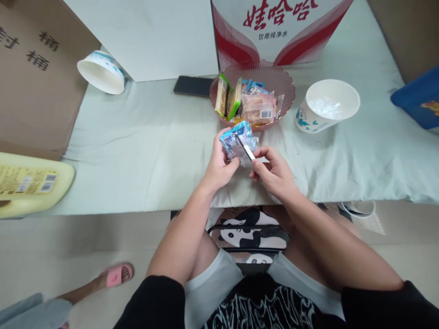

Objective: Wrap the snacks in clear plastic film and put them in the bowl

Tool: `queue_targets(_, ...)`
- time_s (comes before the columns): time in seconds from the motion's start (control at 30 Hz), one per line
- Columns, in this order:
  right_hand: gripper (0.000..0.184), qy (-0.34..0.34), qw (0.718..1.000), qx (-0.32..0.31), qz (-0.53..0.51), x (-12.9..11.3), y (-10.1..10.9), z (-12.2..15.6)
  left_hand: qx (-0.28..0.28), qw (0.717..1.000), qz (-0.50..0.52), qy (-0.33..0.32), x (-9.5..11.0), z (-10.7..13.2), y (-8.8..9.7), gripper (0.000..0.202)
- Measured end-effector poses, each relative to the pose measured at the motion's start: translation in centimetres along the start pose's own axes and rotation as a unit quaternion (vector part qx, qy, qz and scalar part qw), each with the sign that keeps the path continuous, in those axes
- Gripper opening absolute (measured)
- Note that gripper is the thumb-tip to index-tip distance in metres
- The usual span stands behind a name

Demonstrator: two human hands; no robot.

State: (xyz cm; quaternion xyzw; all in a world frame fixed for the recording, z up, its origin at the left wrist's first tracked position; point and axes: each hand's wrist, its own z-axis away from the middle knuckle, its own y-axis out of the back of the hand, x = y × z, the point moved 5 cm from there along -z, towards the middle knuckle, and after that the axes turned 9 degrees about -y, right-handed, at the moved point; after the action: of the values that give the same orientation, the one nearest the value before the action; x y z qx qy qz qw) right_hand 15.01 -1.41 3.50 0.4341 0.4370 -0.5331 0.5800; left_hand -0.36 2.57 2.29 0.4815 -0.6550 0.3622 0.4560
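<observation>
My left hand (218, 163) grips a small blue and clear snack packet (237, 140) just in front of a pink ribbed bowl (279, 81). My right hand (273, 170) is closed on a thin white and dark blade-like tool (245, 148), whose tip lies against the packet. Both hands are over the near edge of the pale green cloth (144, 151) on the table. Several wrapped snacks fill the bowl, among them green-edged packs (227, 97) and an orange pack with a barcode (258, 108).
A white paper cup (325, 106) stands right of the bowl; another cup (102, 71) lies tipped at the back left. A black phone (192, 85), a red-and-white water carton (277, 27), a brown carton (34, 77), and a yellow jug (30, 183) surround the cloth. Another person's foot in a pink slipper (116, 275) is lower left.
</observation>
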Motion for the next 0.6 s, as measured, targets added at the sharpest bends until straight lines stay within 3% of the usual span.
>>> queue_targets(0.17,0.023,-0.001,0.999,-0.007,0.041,-0.3,0.1,0.0,0.057,0.998,0.005,0.008,0.3,-0.1,0.9,0.075)
queue_targets(0.37,0.02,-0.025,0.986,-0.034,0.158,-0.4,0.6,0.1,0.188,0.981,0.044,0.033,1.4,-0.5,5.2,0.08)
queue_targets(0.5,0.019,0.015,0.964,0.052,0.259,-0.6,2.8,-0.4,0.175,0.984,-0.028,0.007,1.6,-0.2,6.5,0.081)
queue_targets(0.6,0.016,0.06,0.913,0.142,0.378,-0.7,4.5,-0.8,0.105,0.988,-0.109,-0.011,1.2,0.6,5.0,0.076)
